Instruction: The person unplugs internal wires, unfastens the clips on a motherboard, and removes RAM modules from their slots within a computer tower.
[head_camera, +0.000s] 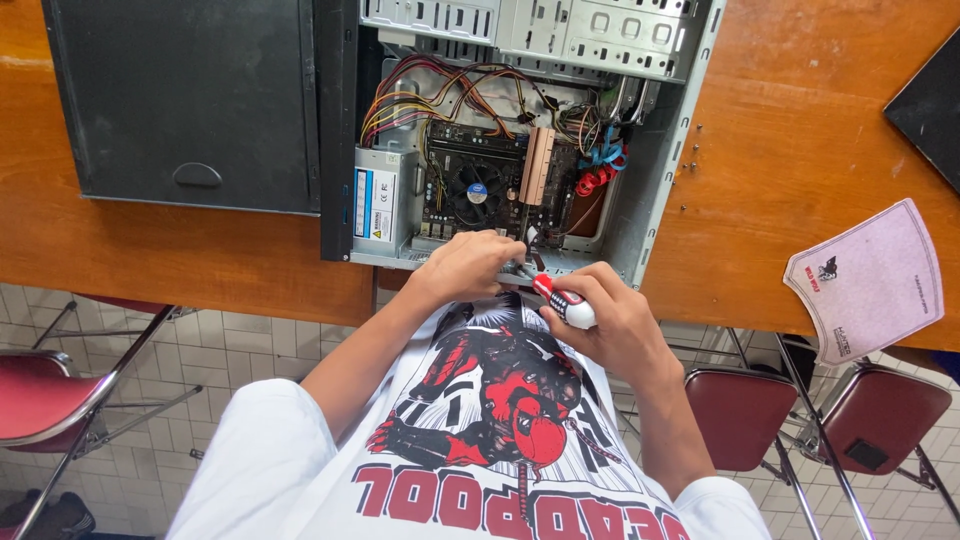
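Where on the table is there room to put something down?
Bare wood lies on the table between the computer case and the grey mat, apart from small screws. It is crowded near the case's edge, where the left hand and right hand work.

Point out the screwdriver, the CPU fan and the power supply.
Screwdriver (566, 304): head view, on its red-and-white handle in the right hand.
CPU fan (477, 192): head view, on its hub.
Power supply (384, 203): head view, on its labelled side.

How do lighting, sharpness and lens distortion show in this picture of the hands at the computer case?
Head view: even daylight, soft shadows; the wooden table shows mild sheen, no harsh glare; the open computer case interior sits darker; left hand and right hand are sharp; wide lens bends the table edges.
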